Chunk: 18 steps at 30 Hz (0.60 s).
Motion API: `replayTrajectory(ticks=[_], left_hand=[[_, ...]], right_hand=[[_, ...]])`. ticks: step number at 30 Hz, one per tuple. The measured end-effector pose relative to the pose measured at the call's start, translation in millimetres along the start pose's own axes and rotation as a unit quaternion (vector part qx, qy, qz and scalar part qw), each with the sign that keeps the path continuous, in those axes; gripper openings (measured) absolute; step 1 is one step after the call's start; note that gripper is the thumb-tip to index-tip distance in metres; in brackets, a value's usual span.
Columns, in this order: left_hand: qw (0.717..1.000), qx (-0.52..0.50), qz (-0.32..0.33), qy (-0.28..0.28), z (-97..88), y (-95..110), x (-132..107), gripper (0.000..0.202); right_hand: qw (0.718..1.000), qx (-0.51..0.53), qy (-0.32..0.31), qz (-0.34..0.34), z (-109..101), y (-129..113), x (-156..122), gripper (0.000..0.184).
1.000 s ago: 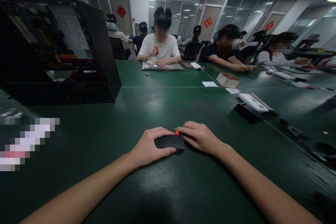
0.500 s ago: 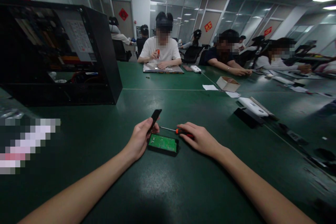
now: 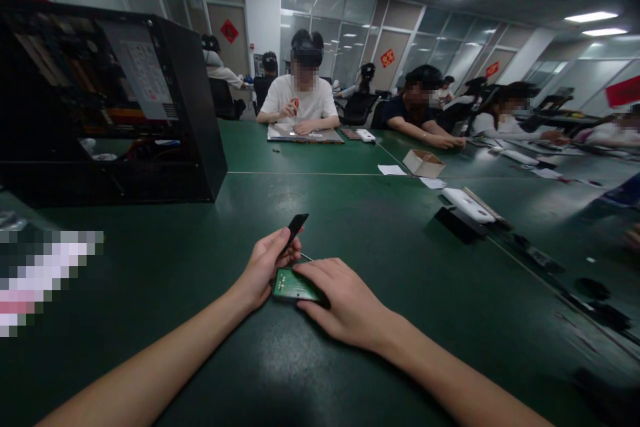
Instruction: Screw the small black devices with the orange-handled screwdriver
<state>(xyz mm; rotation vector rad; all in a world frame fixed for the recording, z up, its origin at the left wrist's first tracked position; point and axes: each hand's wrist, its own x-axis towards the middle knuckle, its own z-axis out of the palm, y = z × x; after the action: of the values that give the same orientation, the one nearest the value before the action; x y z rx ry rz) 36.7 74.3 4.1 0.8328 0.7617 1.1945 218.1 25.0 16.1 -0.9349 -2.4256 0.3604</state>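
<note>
My left hand (image 3: 263,260) is closed around a flat black cover (image 3: 296,227), holding it tilted up. Just below it, a small black case with a green circuit board (image 3: 295,285) inside lies on the table. My right hand (image 3: 345,300) reaches over the right end of this case, thumb on the near side and fingers on the far side, gripping it. Behind those fingers a thin screwdriver shaft (image 3: 307,257) shows; its handle is hidden by my right hand.
An opened black computer tower (image 3: 195,113) stands at the left on the green table (image 3: 240,360). To the right are a small cardboard box (image 3: 423,163), a white device (image 3: 469,205) and a dark flat panel (image 3: 460,225). Across the table a person (image 3: 300,100) holds a screwdriver.
My right hand has let go of the screwdriver, leaving it on the table, and moved left onto the case with the circuit board. My left hand still holds the black cover.
</note>
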Motion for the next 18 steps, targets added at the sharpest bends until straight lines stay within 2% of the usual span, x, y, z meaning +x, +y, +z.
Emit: replayTrajectory(ticks=[3, 6, 8, 9, 12, 15, 16, 18], left_hand=[[1.0, 0.005, 0.004, -0.01, -0.7, -1.6, 0.7, 0.051], [0.997, 0.065, 0.037, -0.027, -1.7, -4.0, 0.9, 0.049], [0.986, 0.147, 0.057, -0.049, -1.6, -4.4, -0.7, 0.047], [0.978, 0.19, 0.062, -0.064, -1.2, -4.2, -2.0, 0.045], [0.951, 0.282, 0.074, -0.102, 0.4, -3.2, -5.7, 0.04], [0.94, 0.313, 0.082, -0.109, 1.8, -3.2, -6.6, 0.039], [0.938, 0.318, 0.085, -0.108, 2.1, -3.4, -6.4, 0.039], [0.935, 0.328, 0.087, -0.108, 2.5, -3.9, -6.0, 0.039]], right_hand=[[0.998, 0.046, 0.048, -0.003, -19.4, -2.7, -2.4, 0.048], [0.986, 0.004, 0.157, 0.06, -58.9, 23.7, -10.3, 0.049], [0.963, -0.079, 0.216, 0.144, -90.5, 58.8, -23.5, 0.052], [0.949, -0.128, 0.221, 0.185, -106.2, 80.3, -34.0, 0.054], [0.889, -0.269, 0.188, 0.319, -147.3, 151.2, -84.2, 0.06], [0.846, -0.275, 0.11, 0.443, -174.8, 215.6, -153.3, 0.045], [0.845, -0.262, 0.1, 0.455, -180.8, 232.5, -175.5, 0.036], [0.844, -0.296, 0.133, 0.427, -188.6, 255.9, -209.4, 0.025]])
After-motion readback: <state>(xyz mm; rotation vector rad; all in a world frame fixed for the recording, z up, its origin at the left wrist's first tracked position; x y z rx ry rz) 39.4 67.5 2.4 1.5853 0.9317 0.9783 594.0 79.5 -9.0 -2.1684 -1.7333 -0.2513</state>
